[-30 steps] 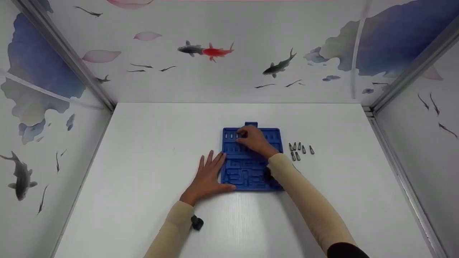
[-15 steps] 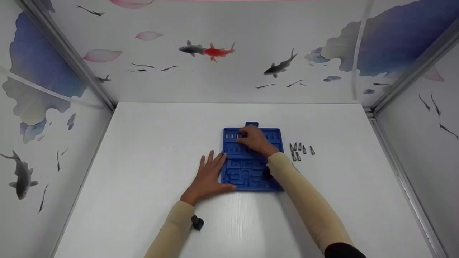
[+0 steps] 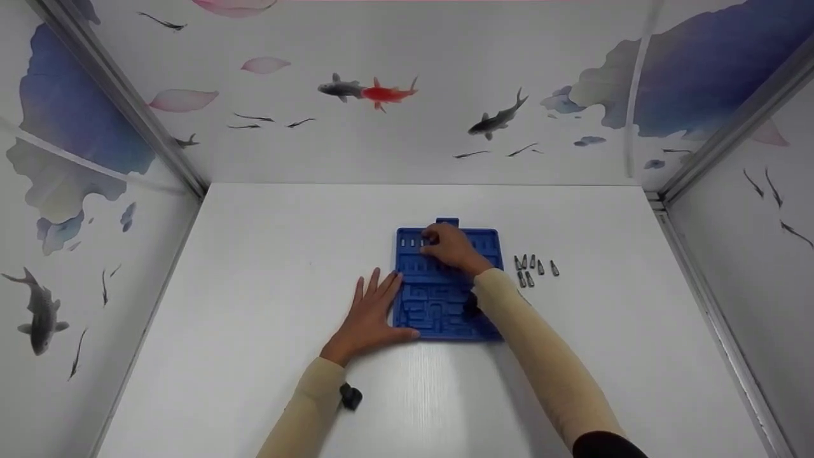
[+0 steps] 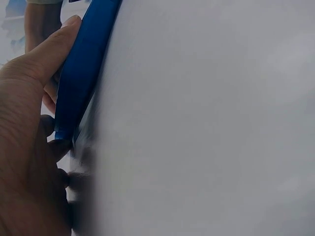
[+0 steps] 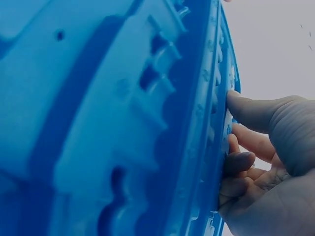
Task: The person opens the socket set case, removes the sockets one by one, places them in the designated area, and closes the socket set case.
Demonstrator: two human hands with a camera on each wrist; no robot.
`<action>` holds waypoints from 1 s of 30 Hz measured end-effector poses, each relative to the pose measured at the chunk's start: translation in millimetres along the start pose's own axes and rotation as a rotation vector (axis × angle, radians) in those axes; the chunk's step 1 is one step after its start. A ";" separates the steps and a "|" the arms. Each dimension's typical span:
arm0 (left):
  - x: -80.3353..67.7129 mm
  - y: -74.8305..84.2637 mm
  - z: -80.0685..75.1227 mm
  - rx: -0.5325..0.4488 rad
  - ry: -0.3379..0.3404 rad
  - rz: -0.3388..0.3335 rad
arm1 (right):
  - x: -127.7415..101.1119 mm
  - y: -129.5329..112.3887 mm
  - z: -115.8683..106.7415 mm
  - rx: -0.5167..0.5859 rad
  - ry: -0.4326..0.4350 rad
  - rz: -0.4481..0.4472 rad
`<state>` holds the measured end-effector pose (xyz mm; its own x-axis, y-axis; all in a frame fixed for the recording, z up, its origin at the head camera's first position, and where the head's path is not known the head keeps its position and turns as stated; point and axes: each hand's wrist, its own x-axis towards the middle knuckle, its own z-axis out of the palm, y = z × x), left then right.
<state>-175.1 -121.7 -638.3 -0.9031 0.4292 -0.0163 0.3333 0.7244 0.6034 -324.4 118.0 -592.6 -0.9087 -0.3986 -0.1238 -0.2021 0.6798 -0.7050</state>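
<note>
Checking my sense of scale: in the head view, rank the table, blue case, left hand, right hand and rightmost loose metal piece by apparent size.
Largest to smallest:
Table
Blue case
Left hand
Right hand
Rightmost loose metal piece
The left hand's lead may partly reflect nearness to the camera.

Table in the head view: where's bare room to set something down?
The table is bare between left wall and left hand, between metal bits and right wall, behind the case, and between the sleeves nearer the person. Crowded: the case, left hand at its edge, right hand over its upper part; metal bits lie close to its right.
</note>
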 end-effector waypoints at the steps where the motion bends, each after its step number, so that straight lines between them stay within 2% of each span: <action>1: 0.1 -0.1 0.3 0.003 -0.002 -0.001 | 0.6 0.1 0.3 0.002 0.001 0.003; 7: -0.1 0.0 0.3 -0.002 -0.006 0.000 | 0.6 -0.3 1.2 0.012 0.031 0.003; 15: -0.4 1.0 -0.4 -0.014 -0.005 0.003 | -2.9 0.9 6.5 0.103 0.094 -0.024; 24: -0.2 -0.1 0.4 -0.018 0.004 0.009 | -3.8 1.5 8.5 0.079 0.082 0.044; 30: -0.5 -0.3 -0.1 -0.024 0.004 0.007 | -3.9 0.9 10.5 0.082 0.104 0.040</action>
<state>-174.8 -122.2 -638.4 -0.9018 0.4321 -0.0088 0.3332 0.7083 0.6223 -317.2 113.7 -600.1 -0.9493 -0.3034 -0.0824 -0.1388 0.6396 -0.7560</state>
